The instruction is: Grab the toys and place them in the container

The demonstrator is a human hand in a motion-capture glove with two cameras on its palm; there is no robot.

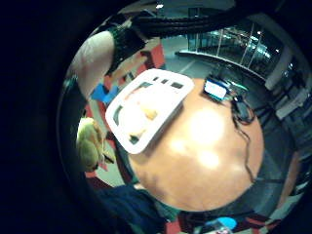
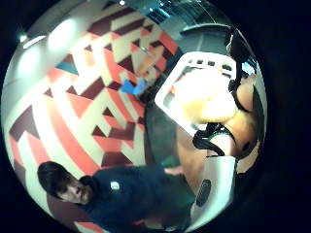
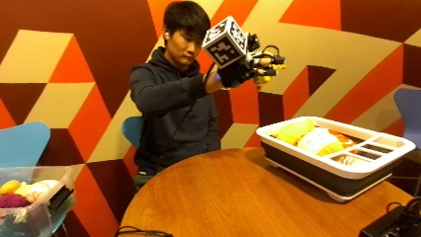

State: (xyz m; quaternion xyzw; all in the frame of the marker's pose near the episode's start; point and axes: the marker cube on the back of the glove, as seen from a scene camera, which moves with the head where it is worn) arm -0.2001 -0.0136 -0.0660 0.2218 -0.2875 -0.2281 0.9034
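Above the round wooden table [image 3: 230, 197], the gloved right hand [image 3: 253, 64] is raised to about head height, well clear of the tabletop. Its fingers are curled around a small yellow toy [image 3: 265, 75], which shows between the fingertips in the outside view. In the little finger side palm view the same yellow toy [image 1: 89, 143] appears close to the palm, with the table far below it.

The container [image 3: 342, 170] is a white-rimmed bin with dark walls. It stands on the table, near the edge away from the person. Inside it lie a yellow-green toy [image 3: 293, 131] and a pale round toy [image 3: 317, 139], touching each other. An orange item beside them is too obscured to identify. A slotted compartment occupies one end of the container.

The hand with the toy is positioned above and beside the container, not directly over it.

A dark device [image 3: 395, 224] with cables rests at the near table edge. A clear bin [image 3: 36, 197] holding soft toys stands apart from the table, beside a blue chair [image 3: 23, 143].
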